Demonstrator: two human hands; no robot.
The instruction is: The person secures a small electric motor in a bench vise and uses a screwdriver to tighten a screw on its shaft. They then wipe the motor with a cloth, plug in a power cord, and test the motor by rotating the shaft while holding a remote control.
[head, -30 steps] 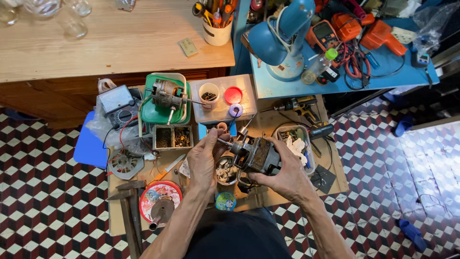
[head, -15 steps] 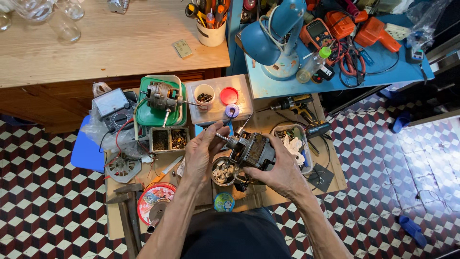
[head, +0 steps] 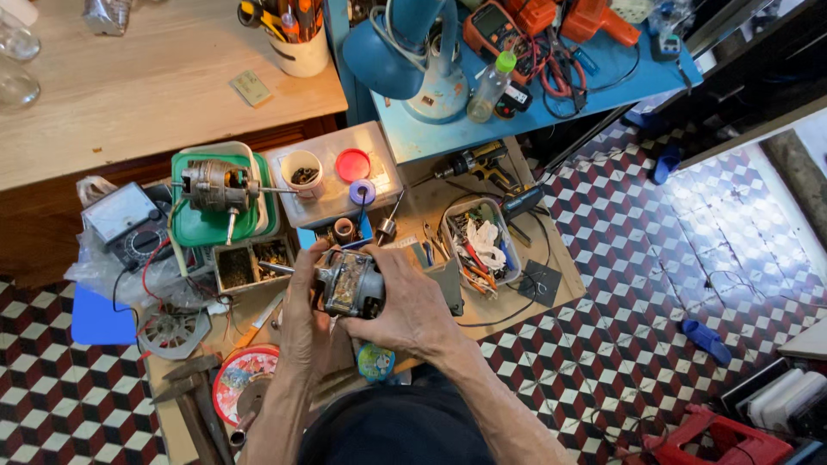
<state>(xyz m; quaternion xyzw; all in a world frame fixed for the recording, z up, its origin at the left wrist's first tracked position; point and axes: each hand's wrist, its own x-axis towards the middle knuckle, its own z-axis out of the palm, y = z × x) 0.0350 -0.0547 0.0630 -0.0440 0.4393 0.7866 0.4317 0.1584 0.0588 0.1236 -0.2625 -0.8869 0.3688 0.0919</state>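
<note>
**Motor held in both hands over the low bench**

Motor (head: 349,282), a small electric unit with a metal body and a shaft sticking out to its left, sits raised above the low bench (head: 551,258), gripped from both sides. Left hand (head: 306,323) wraps the motor's left end, fingers curled together against the casing, thumb near the shaft. Right hand (head: 405,306) covers the right end and top, fingers closed firmly on the body. Both hands are clamped on the motor; neither is free.

Surroundings, as observed:

- Second motor (head: 215,188) lies on a green tray (head: 194,231), up and left of the hands, well apart from them.
- Meter (head: 129,222) with a pale dial face sits at the left edge, with red and black leads trailing from it.
- White cup (head: 301,170) holding small parts stands on a clear box (head: 332,202), beside a red lid (head: 352,164) and a purple tape roll (head: 362,191).
- Parts bin (head: 478,239) full of tools and wire stands just right of the hands.
- Cordless drill (head: 474,161) lies at the bench's far edge.
- Blue fan (head: 405,52) stands on a blue table (head: 603,73) beyond, near a green-capped bottle (head: 491,86) and an orange multimeter (head: 495,30).
- Tool pot (head: 297,43) stands on the wooden counter (head: 129,95).
- Round tin (head: 241,379) with a printed lid lies near the left forearm.

Floor is red, white and black cube-pattern tile.
</note>
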